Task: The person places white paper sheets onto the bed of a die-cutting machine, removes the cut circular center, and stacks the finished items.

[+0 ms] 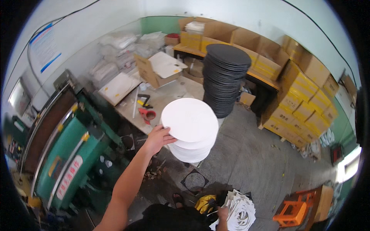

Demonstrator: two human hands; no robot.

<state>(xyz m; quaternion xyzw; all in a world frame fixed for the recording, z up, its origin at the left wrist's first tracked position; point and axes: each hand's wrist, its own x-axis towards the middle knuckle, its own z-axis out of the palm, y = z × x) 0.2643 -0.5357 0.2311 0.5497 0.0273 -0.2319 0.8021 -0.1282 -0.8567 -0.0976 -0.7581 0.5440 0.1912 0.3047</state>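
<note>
A white round disc [189, 119] lies at the top of a stack of white discs [190, 154], at the near right corner of the table. My left hand [157, 139] grips its left edge, with fingers over the rim; the disc sits slightly offset from those beneath. Low in the picture, my right hand [222, 213] is down beside a heap of white cut sheets with round openings [241, 211]. Its fingers are small and blurred, so their hold is unclear. Behind the white stack rises a tall column of black discs [225, 81].
A red tape dispenser [147, 114], a yellow-and-black tool [144, 101] and an open carton [154, 77] lie on the table [179, 90]. A green machine [65, 154] stands left. Taped cartons [296, 111] are stacked right, with an orange stool [291, 213] nearer.
</note>
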